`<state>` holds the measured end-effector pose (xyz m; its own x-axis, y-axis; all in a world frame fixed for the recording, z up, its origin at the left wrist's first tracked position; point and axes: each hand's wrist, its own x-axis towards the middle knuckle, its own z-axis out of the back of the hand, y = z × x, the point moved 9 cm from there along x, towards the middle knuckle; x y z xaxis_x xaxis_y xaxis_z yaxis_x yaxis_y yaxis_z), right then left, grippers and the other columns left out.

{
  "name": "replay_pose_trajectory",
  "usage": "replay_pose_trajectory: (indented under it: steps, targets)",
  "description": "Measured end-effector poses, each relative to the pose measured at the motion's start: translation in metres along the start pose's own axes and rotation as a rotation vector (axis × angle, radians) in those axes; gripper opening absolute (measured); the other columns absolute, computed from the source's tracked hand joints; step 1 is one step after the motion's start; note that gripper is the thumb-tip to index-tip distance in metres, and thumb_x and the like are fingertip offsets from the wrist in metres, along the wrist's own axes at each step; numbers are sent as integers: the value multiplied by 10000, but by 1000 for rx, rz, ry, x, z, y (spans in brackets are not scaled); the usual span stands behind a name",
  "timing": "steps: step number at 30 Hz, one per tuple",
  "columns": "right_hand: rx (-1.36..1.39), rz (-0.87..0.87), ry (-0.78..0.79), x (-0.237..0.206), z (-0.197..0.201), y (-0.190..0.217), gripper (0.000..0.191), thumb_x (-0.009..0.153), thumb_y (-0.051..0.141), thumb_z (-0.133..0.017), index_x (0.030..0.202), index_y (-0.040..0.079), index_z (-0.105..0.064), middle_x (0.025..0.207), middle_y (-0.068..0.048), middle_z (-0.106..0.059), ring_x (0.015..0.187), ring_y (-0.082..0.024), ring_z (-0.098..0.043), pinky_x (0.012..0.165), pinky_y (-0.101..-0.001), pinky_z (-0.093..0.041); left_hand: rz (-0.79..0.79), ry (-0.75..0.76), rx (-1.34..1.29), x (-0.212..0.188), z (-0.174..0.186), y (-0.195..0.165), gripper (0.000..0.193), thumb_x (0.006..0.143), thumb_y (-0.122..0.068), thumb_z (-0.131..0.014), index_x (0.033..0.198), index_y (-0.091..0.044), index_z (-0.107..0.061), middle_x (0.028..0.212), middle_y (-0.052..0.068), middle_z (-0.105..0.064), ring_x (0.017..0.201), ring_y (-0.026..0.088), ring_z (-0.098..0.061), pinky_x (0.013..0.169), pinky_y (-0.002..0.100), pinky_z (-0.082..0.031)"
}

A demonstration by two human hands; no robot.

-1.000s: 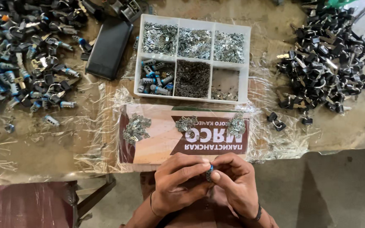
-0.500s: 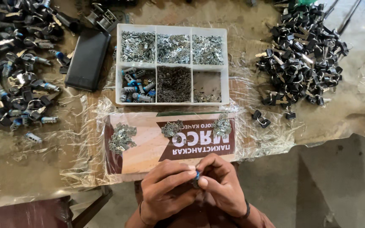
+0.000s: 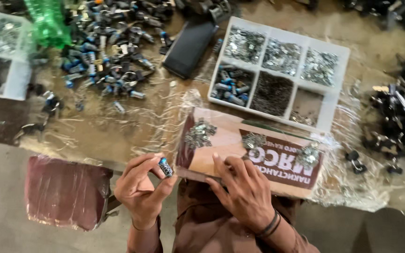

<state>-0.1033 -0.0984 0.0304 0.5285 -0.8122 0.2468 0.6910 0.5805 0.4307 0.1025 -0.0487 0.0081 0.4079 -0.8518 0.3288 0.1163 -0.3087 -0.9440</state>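
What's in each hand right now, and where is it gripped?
The left hand pinches a small blue-and-silver cylinder part by its sides. The right hand holds nothing and rests on the cardboard piece.

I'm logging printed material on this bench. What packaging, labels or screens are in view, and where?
Flat cardboard package piece: near table edge under the right hand, tan with a maroon panel and white lettering, small metal heaps on it.
Dark slab, maybe a phone: left of the white compartment tray, black; no lit screen.
Left hand holds a small blue-banded cylinder; label unclear.

2 hands (image 3: pixel 141 189), 1 six-slot tray (image 3: pixel 338 100), 3 metal clumps (image 3: pixel 200 133), 1 cardboard sheet (image 3: pixel 221 145)
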Motion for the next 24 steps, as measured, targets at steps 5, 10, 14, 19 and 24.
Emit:
replay_pose_trajectory:
  steps: [5, 10, 14, 19, 24]
  targets:
    - [-53, 10, 0, 13, -7, -4, 661, 824, 435, -780, 1330, 36, -632, 1019, -105, -568, 879, -265, -583, 707, -377, -505, 5, 60, 39, -5, -13, -1, 427, 787, 11, -860, 1189, 10, -718, 1258, 166, -696, 848, 114, -652, 811, 302, -577]
    - [-42, 80, -138, -25, 19, -25, 415, 847, 307, -807, 1175, 72, -709, 1095, -78, -644, 903, -250, -605, 773, -381, -514, -1, 147, 19, -3, -41, 1, 416, 759, 13, -875, 1151, -1, -736, 1199, 143, -713, 826, 114, -675, 731, 257, -584]
    - [51, 215, -101, -48, 12, -29, 275, 792, 61, -771, 1066, 69, -749, 1084, -67, -682, 947, -248, -670, 784, -396, -535, 43, 246, 1, -3, -62, 7, 415, 766, 6, -880, 1158, -15, -742, 1179, 124, -725, 798, 102, -689, 720, 241, -601]
    - [876, -177, -196, -57, 8, -51, 180, 860, -60, -772, 1025, -2, -732, 977, -109, -766, 808, -172, -750, 683, -284, -602, 19, 381, -13, -7, -88, -1, 412, 775, -20, -891, 1159, -46, -746, 1169, 99, -724, 819, 103, -697, 718, 233, -606]
    - [669, -167, -400, -57, 46, -41, 221, 837, -71, -782, 1031, 1, -706, 930, -129, -757, 789, -178, -756, 693, -269, -595, 13, 484, -78, -13, -110, -11, 428, 784, -22, -879, 1188, -42, -740, 1189, 108, -719, 854, 114, -688, 743, 245, -598]
